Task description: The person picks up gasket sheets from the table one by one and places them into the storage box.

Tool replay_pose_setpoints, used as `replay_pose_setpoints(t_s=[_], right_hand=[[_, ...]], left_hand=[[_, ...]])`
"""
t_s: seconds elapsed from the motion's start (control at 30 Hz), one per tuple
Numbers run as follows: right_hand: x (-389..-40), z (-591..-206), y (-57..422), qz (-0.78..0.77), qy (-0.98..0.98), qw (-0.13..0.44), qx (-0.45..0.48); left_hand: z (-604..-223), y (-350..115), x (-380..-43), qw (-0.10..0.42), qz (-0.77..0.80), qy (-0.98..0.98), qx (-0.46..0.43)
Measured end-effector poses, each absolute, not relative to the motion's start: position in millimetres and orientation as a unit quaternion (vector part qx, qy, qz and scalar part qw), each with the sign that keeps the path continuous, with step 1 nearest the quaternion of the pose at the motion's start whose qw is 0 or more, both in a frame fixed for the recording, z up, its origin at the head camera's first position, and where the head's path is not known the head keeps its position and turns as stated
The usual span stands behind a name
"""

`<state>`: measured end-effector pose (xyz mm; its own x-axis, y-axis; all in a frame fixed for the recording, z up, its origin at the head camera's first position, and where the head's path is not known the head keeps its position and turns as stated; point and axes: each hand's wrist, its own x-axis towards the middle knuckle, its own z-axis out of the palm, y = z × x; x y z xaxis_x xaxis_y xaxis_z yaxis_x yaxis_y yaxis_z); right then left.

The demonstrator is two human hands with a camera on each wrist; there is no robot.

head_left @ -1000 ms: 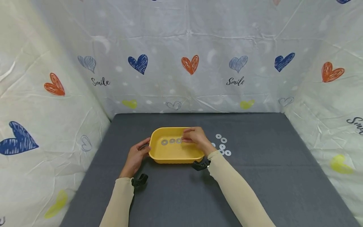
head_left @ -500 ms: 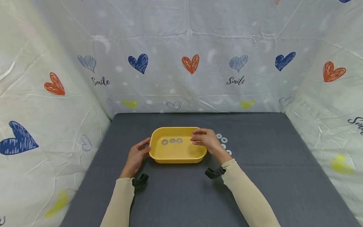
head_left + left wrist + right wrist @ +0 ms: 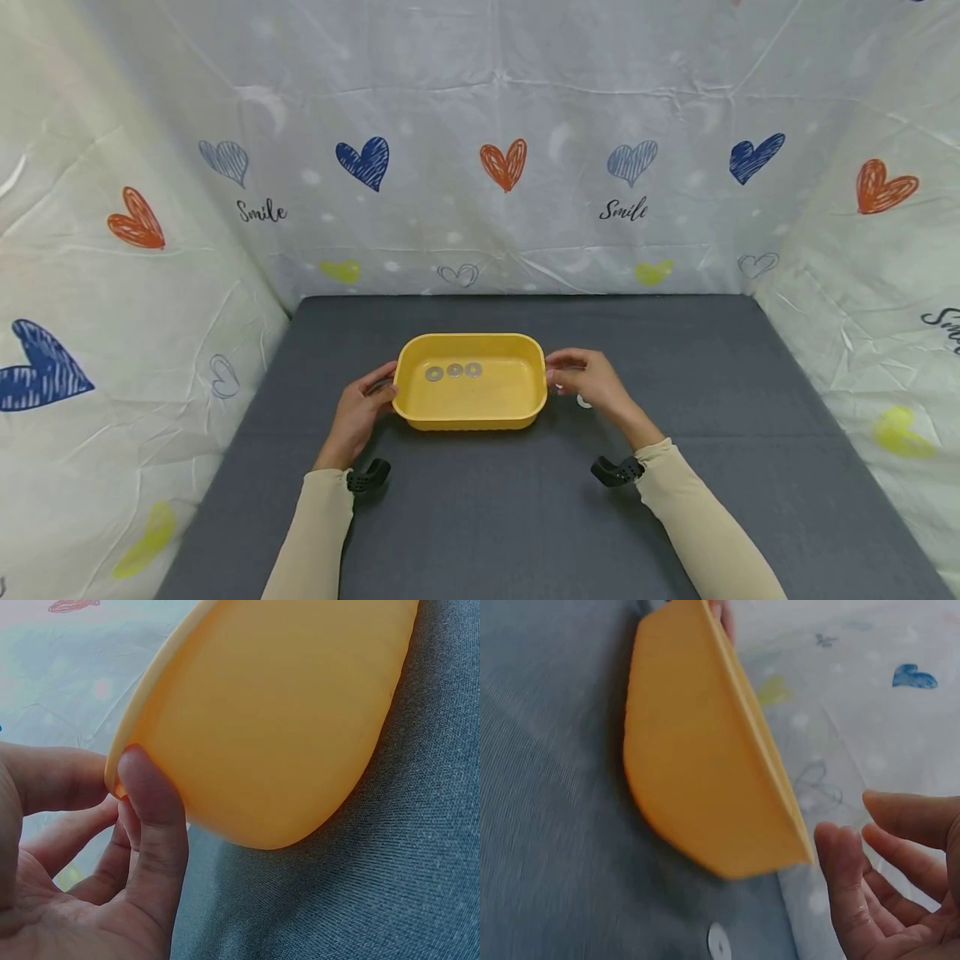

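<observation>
A yellow plastic tray (image 3: 480,407) stands in the middle of the table in the head view. Three flat metal washers (image 3: 454,370) lie in a row on its floor. My left hand (image 3: 358,417) pinches the tray's left rim between thumb and fingers, as the left wrist view shows closely. Just off the right rim hovers my right hand (image 3: 588,383), and in the right wrist view a gap parts its thumb and forefinger, with nothing held. Below that hand one loose washer (image 3: 719,942) lies on the table; the hand hides any others there.
Dark grey cloth (image 3: 480,517) covers the table. Behind and to both sides hangs a pale sheet (image 3: 555,100) printed with hearts and writing. A black band (image 3: 618,472) circles my right wrist, and another black band (image 3: 369,476) my left.
My right hand has moved right, from over the tray to beyond its right rim, and now covers most of the loose washers. My left hand and the tray have stayed put.
</observation>
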<state>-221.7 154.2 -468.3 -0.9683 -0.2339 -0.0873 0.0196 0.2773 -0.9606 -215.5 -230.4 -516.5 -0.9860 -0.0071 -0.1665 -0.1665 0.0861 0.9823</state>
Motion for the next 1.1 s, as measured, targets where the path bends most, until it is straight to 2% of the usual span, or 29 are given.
replay_pose_setpoints(t_s=[0.53,0.87,1.1], right_hand=[[-218.0,-493.1,214.7,-0.491,0.866,-0.007,-0.091],[-214.5,-510.8,238.1,-0.446,0.894,-0.017,-0.047],[-226.2,-517.9,240.1,-0.419,0.906,-0.056,-0.031]], left_hand=[[-513.7,-230.4,-213.6,0.059,0.676,0.732,-0.055],[-513.7,-232.7,-211.8,0.069,0.671,0.736,-0.062],[-513.3,-229.8,-213.3,0.064,0.674,0.734,-0.059]])
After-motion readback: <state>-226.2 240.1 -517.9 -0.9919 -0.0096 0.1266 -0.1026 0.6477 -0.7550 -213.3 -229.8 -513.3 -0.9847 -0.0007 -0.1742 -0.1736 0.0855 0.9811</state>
